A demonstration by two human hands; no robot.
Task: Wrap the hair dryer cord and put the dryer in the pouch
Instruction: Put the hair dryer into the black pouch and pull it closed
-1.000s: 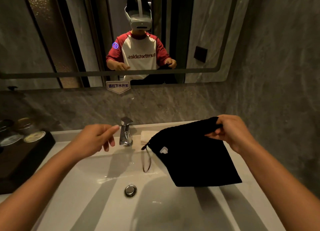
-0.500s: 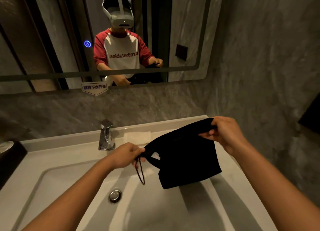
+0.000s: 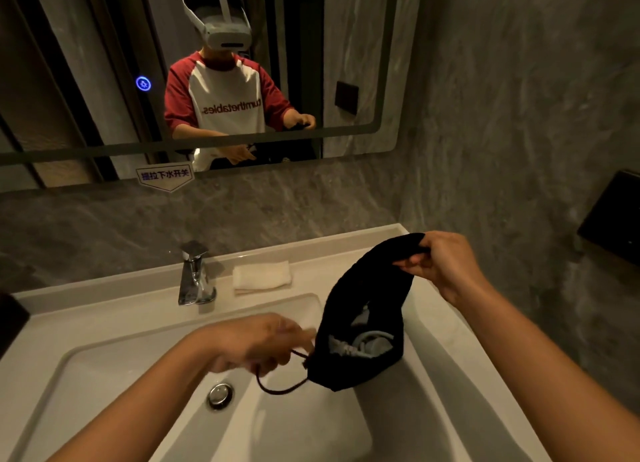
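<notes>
Head camera looks down over a white sink (image 3: 104,375) set against a grey stone wall. The right hand (image 3: 443,266) is raised above the sink's right rim, its thumb and curled fingers pinching the top edge of a black pouch (image 3: 360,281). The pouch hangs from that pinch over the right part of the basin, its mouth gaping toward the camera. Inside, low in the pouch, lies a pale grey shape with a ridged, looped part (apparently the hair dryer (image 3: 372,345) and its wrapped cord; the dark fabric hides most of it).

The left hand (image 3: 256,344) sits lower, just left of the pouch's mouth and above the basin. It is blurred, but its fingers are curled in on the black drawstring (image 3: 280,390), which runs out of the pouch's lower rim, sags in a loop below the hand and rises back to the fingers.

A round metal drain plug (image 3: 220,395) lies in the basin below the left wrist. A chrome faucet (image 3: 194,274) stands at the back of the sink, with a folded white cloth (image 3: 261,276) just to its right. Above, a mirror (image 3: 363,28) reflects the person, and a small sticker (image 3: 164,176) hangs at its lower edge.
</notes>
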